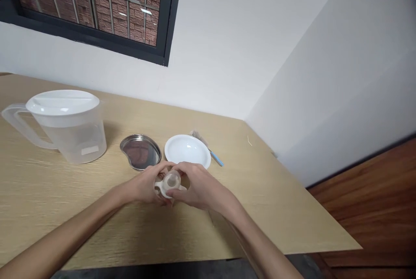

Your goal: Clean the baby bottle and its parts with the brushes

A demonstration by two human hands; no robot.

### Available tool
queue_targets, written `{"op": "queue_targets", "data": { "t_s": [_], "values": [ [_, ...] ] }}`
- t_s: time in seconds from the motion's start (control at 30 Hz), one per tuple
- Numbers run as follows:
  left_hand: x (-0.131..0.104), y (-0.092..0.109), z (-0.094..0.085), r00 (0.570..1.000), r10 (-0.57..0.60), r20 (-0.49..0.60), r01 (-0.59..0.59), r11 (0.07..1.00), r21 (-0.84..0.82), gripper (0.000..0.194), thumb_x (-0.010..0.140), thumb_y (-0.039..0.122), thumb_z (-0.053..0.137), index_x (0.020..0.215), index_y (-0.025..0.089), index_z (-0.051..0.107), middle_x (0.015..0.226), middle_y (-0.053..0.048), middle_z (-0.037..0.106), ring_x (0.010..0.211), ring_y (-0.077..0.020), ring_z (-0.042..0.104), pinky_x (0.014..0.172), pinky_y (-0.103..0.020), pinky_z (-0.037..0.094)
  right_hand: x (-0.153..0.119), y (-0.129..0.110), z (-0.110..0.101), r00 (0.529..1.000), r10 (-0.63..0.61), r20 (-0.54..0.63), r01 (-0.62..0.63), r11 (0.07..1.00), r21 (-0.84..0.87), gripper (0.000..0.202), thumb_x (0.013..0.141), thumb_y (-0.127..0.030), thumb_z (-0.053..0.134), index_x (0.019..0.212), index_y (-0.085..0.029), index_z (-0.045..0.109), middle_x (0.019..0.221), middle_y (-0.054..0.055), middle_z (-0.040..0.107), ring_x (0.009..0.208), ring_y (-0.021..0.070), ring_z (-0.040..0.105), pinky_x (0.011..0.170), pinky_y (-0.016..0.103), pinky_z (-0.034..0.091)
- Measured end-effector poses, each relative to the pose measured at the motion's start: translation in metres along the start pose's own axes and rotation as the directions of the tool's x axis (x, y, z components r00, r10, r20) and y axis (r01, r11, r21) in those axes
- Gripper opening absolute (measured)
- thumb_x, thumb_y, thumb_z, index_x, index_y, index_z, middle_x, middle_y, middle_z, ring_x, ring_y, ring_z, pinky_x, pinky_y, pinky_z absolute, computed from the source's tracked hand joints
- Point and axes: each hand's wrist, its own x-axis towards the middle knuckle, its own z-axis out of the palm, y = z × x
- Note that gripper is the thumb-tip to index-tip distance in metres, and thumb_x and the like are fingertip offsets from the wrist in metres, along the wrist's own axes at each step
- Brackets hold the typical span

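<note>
Both my hands meet around a small clear, rounded object with a white side-handled ring (172, 183), held above the table near its front. My left hand (147, 186) has its fingers curled round the left side of it. My right hand (198, 186) grips it from the right, the thumb lying across its lower front. Just beyond the hands sits a white bowl (187, 150), its near rim partly hidden by my fingers. To the bowl's left lies a kidney-shaped steel tray (141, 152).
On the left of the wooden table (286, 209) stands a translucent lidded jug (74, 131). A brush-like tool with a blue handle (217, 158) lies right of the bowl. A barred window (126, 6) and white walls rise behind the table.
</note>
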Motion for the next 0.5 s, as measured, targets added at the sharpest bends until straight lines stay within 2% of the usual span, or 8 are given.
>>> {"op": "queue_targets", "data": {
  "t_s": [0.17,0.27,0.33,0.4,0.47,0.5],
  "values": [
    [-0.011,0.006,0.009,0.998,-0.012,-0.057,0.005,0.993,-0.114,0.069,0.062,0.027,0.085,0.122,0.024,0.051,0.108,-0.002,0.069,0.095,-0.0235,0.067,0.078,-0.03,0.053,-0.001,0.004,0.002,0.999,-0.023,-0.027,0.023,1.0,0.003,0.025,0.074,-0.03,0.075,0.095,-0.02,0.067,0.091,0.002,0.068,0.081,0.0165,0.06,0.067,0.025,0.041],
    [-0.021,0.01,0.017,0.988,-0.031,-0.151,0.015,0.994,-0.11,0.064,0.067,0.031,0.082,0.123,0.021,0.052,0.112,-0.005,0.068,0.099,-0.025,0.066,0.082,-0.033,0.053,-0.002,0.002,0.005,0.998,-0.038,-0.045,0.038,0.999,-0.018,0.023,0.076,-0.031,0.073,0.094,-0.018,0.066,0.089,0.003,0.067,0.08,0.0171,0.06,0.068,0.027,0.042],
    [-0.025,0.014,0.022,0.98,-0.041,-0.196,0.023,0.996,-0.091,0.062,0.069,0.034,0.081,0.122,0.02,0.052,0.116,-0.007,0.068,0.103,-0.0264,0.066,0.086,-0.035,0.053,-0.007,0.003,0.01,0.994,-0.065,-0.088,0.062,0.997,-0.037,0.024,0.078,-0.032,0.072,0.097,-0.018,0.066,0.095,0.005,0.066,0.087,0.0195,0.06,0.076,0.03,0.045],
    [-0.026,0.018,0.025,0.974,-0.038,-0.224,0.02,0.996,-0.081,0.064,0.069,0.037,0.081,0.123,0.019,0.051,0.119,-0.009,0.068,0.107,-0.0279,0.065,0.091,-0.037,0.051,-0.018,0.008,0.019,0.983,-0.095,-0.158,0.096,0.995,-0.004,0.038,0.08,-0.035,0.071,0.114,-0.019,0.063,0.114,0.008,0.062,0.105,0.0233,0.058,0.09,0.035,0.045],
    [-0.026,0.021,0.028,0.968,-0.032,-0.248,0.013,0.997,-0.078,0.067,0.069,0.04,0.081,0.124,0.018,0.051,0.121,-0.01,0.067,0.111,-0.0288,0.064,0.095,-0.038,0.05,-0.033,0.019,0.03,0.961,-0.075,-0.267,0.101,0.991,0.084,0.068,0.079,-0.041,0.073,0.139,-0.021,0.047,0.134,0.012,0.053,0.12,0.0255,0.052,0.099,0.038,0.043],
    [-0.026,0.023,0.029,0.966,-0.03,-0.258,0.01,0.997,-0.077,0.068,0.068,0.041,0.082,0.124,0.017,0.051,0.122,-0.011,0.067,0.113,-0.0292,0.063,0.097,-0.039,0.05,-0.042,0.026,0.036,0.942,-0.045,-0.331,0.099,0.984,0.146,0.074,0.08,-0.043,0.072,0.143,-0.021,0.041,0.138,0.012,0.05,0.12,0.0244,0.053,0.1,0.037,0.044]
  ]
}}
